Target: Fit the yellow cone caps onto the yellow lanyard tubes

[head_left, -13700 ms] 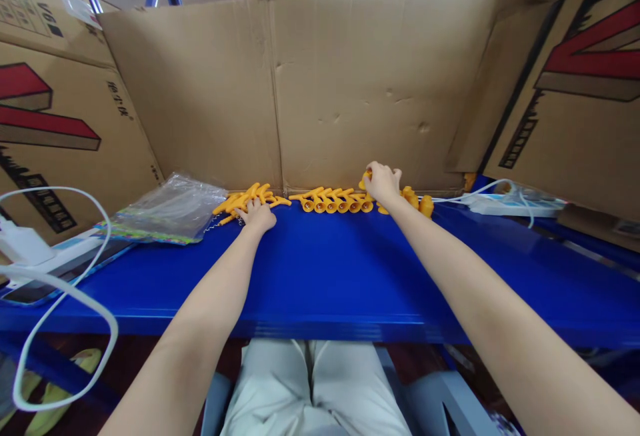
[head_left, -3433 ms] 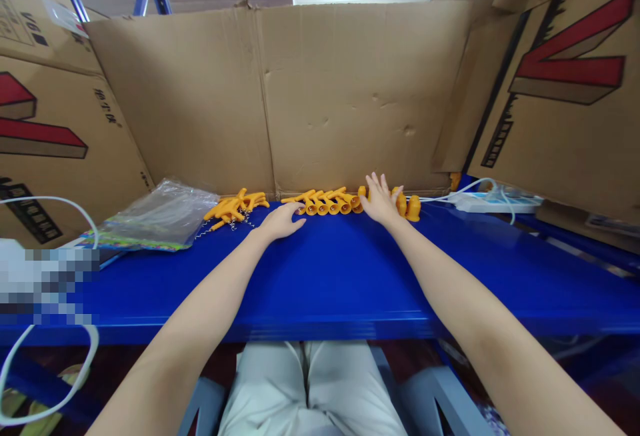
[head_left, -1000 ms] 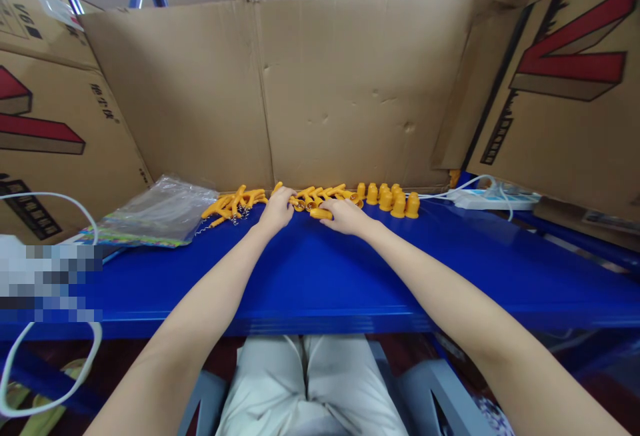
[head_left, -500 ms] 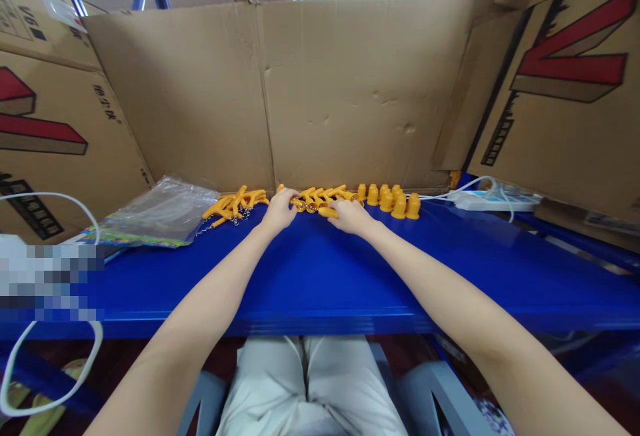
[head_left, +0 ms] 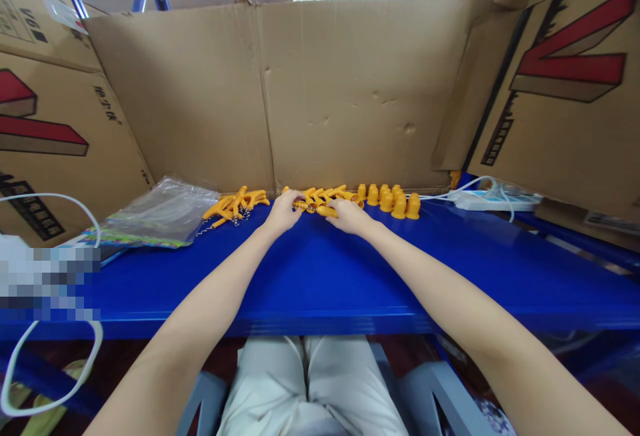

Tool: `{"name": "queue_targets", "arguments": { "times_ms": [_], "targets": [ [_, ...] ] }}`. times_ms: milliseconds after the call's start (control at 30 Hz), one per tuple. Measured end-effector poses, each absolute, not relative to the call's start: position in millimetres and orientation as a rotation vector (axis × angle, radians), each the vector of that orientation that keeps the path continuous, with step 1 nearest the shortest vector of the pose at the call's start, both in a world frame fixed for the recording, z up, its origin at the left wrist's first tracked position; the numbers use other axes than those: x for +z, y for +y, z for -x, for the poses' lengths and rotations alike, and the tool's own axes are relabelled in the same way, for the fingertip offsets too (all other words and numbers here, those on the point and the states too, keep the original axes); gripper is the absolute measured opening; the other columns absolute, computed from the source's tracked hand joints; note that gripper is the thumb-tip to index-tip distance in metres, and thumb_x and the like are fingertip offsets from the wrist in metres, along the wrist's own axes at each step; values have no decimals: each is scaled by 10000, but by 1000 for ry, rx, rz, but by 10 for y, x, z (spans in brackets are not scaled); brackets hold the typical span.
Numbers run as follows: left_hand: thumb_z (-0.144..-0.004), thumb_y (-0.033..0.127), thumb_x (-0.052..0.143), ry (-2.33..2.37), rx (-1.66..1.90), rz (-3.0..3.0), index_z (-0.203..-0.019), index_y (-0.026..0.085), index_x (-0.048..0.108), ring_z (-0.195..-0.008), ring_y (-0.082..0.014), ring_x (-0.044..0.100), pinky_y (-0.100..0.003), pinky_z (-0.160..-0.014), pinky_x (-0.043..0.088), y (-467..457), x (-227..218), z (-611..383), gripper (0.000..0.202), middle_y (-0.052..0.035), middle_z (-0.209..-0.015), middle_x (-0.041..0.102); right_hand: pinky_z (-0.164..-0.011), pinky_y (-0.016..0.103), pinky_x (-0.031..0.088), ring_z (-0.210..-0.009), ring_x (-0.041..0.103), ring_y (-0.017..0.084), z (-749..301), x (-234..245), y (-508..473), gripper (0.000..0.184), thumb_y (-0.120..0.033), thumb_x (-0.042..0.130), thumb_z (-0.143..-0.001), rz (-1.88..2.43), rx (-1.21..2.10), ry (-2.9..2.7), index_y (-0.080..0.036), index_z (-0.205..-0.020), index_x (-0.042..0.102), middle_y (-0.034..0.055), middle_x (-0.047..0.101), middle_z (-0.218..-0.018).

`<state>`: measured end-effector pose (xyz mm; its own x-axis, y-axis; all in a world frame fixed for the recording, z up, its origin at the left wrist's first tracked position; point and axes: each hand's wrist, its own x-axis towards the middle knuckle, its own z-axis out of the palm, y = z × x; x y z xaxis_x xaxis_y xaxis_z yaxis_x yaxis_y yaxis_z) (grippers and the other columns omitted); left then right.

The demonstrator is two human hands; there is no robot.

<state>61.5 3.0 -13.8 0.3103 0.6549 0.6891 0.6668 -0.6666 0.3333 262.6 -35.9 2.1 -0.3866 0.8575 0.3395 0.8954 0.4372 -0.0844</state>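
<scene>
Both of my arms reach to the back of a blue table (head_left: 320,269). My left hand (head_left: 283,212) and my right hand (head_left: 348,215) meet at a row of orange funnel-ended plastic pieces (head_left: 327,197) lying against the cardboard wall. The fingers of both hands are curled and pinched on one orange piece (head_left: 326,210) held between them. To the left lies a loose heap of orange stick-like pieces (head_left: 234,205) with small metal chains. To the right stand several orange caps (head_left: 395,201) upright in a cluster.
A clear plastic bag (head_left: 159,215) lies at the left. Cardboard sheets (head_left: 310,89) wall in the back and sides. A white power strip with a cable (head_left: 487,201) sits at the right; a white cable loop (head_left: 50,329) hangs at the left edge.
Since a second ago my hands have drawn slightly closer together on the orange piece. Earlier, my right hand moved from the caps to the row and my left from the heap.
</scene>
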Motion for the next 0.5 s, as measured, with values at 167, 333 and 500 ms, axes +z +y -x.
{"name": "queue_targets", "arguments": {
  "times_ms": [167, 333, 500],
  "targets": [
    [-696, -6, 503, -1269, -1316, 2647, -977, 150, 614, -976, -175, 657, -359, -864, 552, -40, -161, -695, 340, -88, -1043, 692, -847, 310, 457, -1020, 647, 251, -2627, 14, -355, 235, -197, 593, -857, 1429, -160, -2357, -131, -1072, 660, 131, 698, -1093],
    [-717, 12, 488, -1245, -1355, 2718, -1052, 156, 597, -977, -182, 661, -371, -848, 565, -69, -191, -736, 381, -98, -1064, 691, -850, 312, 458, -1027, 639, 242, -2637, -18, -321, 220, -167, 601, -843, 1355, -160, -2358, -129, -1048, 672, 131, 694, -1087],
    [-709, 9, 476, -1222, -1387, 2735, -1079, 161, 590, -935, -171, 667, -364, -840, 567, -40, -196, -720, 416, -83, -995, 691, -831, 296, 461, -967, 651, 222, -2664, -53, -258, 243, -182, 650, -811, 1269, -18, -2352, -136, -1048, 683, 108, 707, -1047]
  ]
}}
